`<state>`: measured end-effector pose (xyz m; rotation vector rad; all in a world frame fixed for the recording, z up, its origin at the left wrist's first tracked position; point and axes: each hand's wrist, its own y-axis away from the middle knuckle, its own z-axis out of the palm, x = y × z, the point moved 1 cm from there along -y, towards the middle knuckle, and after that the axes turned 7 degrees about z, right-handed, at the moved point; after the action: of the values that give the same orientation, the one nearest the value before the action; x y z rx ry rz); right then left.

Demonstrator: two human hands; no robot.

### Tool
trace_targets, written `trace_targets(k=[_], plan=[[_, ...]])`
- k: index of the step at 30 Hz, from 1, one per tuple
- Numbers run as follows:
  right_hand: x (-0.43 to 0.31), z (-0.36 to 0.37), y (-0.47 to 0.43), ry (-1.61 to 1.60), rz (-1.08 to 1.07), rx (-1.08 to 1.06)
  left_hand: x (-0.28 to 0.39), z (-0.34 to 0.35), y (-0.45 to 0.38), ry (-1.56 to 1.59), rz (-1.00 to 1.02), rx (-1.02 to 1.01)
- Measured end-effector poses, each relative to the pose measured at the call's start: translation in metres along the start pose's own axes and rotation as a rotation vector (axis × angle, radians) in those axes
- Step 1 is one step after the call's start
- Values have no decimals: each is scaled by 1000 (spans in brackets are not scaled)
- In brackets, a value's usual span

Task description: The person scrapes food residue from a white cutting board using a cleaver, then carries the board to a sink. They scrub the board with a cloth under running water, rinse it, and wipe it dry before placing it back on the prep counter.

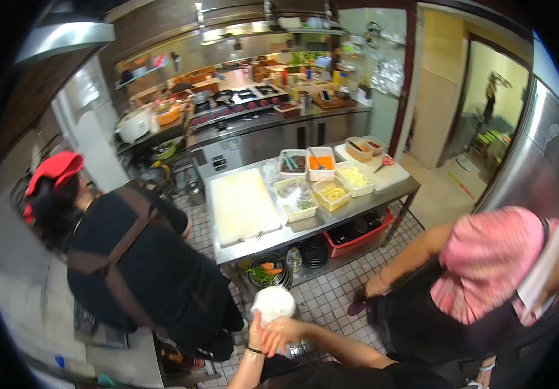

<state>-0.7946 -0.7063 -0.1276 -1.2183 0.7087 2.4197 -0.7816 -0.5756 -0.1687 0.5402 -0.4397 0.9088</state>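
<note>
My left hand [258, 336], with a dark beaded bracelet at the wrist, is raised at the bottom middle. My right hand [283, 332] lies across its palm, fingers apart, and both look wet. Just beyond the fingers is a round white mass [273, 303]; its material and whether the left hand supports it cannot be told. Ahead stands a steel table [303, 226] with a white cutting board [245, 206]. On it are tubs of shredded orange food [321, 163], pale strips [355, 177], yellow pieces [333, 193] and a partly covered food [295, 197]. Red-handled scissors [384, 164] lie at the right.
A person in a red cap [138, 257] stands left; another in a pink top [491, 257] is close on the right. Under the table are a red crate [359, 240], a clear bottle [294, 259] and a bowl of vegetables [265, 274]. A gas range [240, 104] stands behind.
</note>
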Motion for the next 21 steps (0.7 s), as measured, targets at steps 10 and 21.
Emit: trace_targets(k=[10, 21], plan=[[-69, -176, 126, 1100, -613, 1499, -51, 155, -226, -47, -328, -254], [-67, -412, 349, -689, -532, 1741, -142, 250, -416, -1182, -432, -1023]])
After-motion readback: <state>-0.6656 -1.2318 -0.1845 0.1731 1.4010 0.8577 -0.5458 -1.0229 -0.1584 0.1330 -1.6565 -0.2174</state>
